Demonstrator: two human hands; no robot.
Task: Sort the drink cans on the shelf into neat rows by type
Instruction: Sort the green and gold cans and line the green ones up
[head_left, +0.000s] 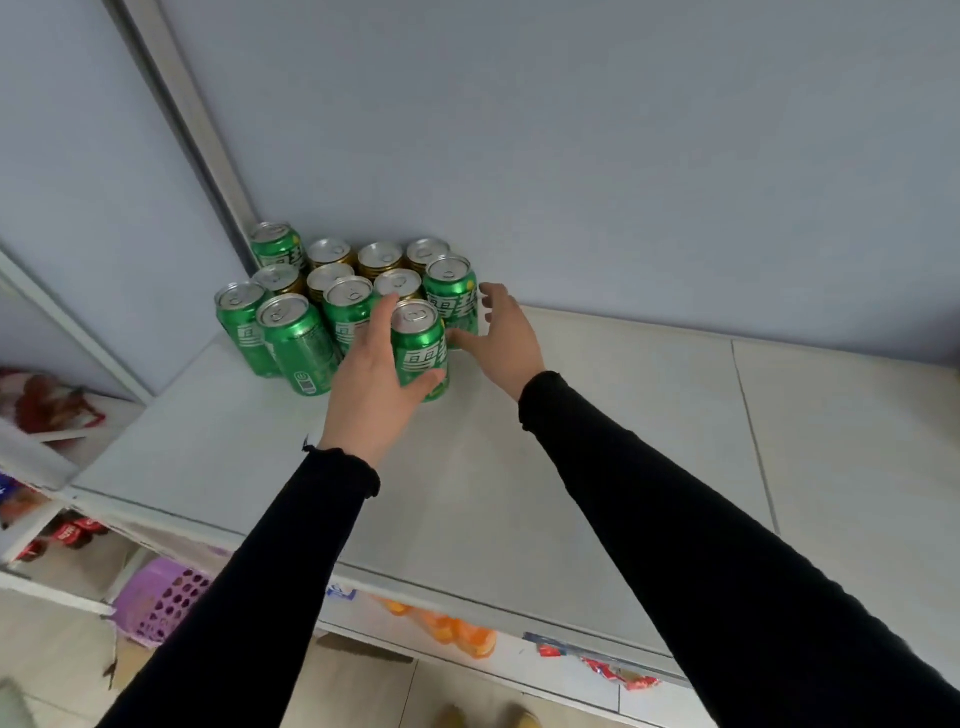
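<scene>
the left hand (371, 387) grips the front green can (420, 349); the right hand (501, 335), fingers spread, touches another green can (453, 297). seven green cans, six gold-rimmed ones.

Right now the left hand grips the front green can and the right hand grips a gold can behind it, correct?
Not quite. The head view shows the left hand gripping the front green can, but the right hand is open, fingers spread, beside another green can, not gripping a gold one. The gold cans stand further back.

Gold cans (381, 258) mostly hidden behind green cans (297, 343), lower-shelf goods (67, 532) blurred
</scene>
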